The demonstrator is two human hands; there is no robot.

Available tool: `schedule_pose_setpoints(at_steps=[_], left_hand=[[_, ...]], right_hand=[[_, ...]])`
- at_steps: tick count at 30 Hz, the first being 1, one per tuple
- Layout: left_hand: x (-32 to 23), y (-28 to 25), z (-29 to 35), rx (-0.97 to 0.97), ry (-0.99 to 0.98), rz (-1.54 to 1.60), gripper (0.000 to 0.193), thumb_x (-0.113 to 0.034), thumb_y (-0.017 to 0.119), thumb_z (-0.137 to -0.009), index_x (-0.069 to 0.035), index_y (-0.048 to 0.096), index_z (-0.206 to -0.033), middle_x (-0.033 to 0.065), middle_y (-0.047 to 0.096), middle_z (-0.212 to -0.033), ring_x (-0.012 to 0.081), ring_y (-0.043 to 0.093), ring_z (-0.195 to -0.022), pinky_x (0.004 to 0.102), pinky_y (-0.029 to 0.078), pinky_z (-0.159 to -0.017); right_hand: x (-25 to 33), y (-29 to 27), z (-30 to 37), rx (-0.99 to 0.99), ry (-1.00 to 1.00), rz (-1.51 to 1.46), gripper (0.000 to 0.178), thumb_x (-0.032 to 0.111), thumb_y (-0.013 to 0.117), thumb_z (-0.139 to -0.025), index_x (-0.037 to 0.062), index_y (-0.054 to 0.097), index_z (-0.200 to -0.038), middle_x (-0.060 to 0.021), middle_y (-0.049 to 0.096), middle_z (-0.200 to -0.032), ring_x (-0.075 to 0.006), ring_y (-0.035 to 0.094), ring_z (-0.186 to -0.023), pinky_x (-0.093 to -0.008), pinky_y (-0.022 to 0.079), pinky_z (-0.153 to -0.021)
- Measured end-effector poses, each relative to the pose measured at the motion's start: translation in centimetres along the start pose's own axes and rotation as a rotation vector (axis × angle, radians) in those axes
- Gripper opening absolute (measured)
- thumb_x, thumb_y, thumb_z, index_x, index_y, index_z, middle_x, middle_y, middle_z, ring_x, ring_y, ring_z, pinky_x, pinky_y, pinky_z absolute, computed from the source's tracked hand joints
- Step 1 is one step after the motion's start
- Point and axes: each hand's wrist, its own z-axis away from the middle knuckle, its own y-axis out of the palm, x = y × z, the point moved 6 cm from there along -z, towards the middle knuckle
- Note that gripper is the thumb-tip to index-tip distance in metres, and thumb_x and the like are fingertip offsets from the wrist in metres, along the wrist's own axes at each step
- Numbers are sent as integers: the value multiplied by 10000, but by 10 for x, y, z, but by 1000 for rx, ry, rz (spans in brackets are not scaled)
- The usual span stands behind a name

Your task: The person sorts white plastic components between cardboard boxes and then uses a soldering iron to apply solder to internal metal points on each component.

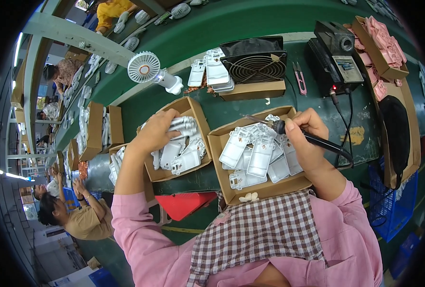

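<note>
My right hand (310,131) is wrapped round a soldering iron (323,143), whose metal tip points left above the right-hand cardboard box (293,187). In that box lie several flat white plastic casings (260,158) with small copper-coloured spots. My left hand (157,130) reaches into the left-hand cardboard box (200,112), fingers closed on white plastic shells (182,125); its fingertips are partly hidden. Below it in the same box are more loose white shells (188,160).
Behind the boxes stand a white handheld fan (145,68), stacked white casings (216,71) and a black fume fan (254,62). Right of these are pink snips (299,79), a black soldering station (331,62) with cables, and a box of pink parts (382,48). Co-workers sit at left.
</note>
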Motion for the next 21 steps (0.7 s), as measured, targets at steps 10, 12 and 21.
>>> schedule_pose_setpoints(at_steps=[10,12,21], left_hand=[[-16,7,60,286,117,340,607,-308,666,-831,31,429,-1276,206,445,-1265,343,441,-1182,389,340,-1016],[-33,23,58,315,194,280,598,-300,672,-823,34,444,-1263,194,450,-1272,344,426,-1199,388,325,-1031],[-32,32,59,303,110,215,516,-272,697,-799,-6,516,-1204,180,488,-1214,342,470,-1137,373,371,-978]], right_hand=[[-4,0,-2,1,14,-55,133,16,616,-858,27,494,-807,-7,553,-744,-29,486,-655,-186,406,-589],[-2,0,-2,2,10,-43,134,21,619,-858,29,495,-806,-3,552,-744,-27,485,-657,-185,405,-589],[-2,1,-2,-2,58,-50,134,20,617,-861,32,498,-803,5,551,-720,-21,480,-639,-177,398,-569]])
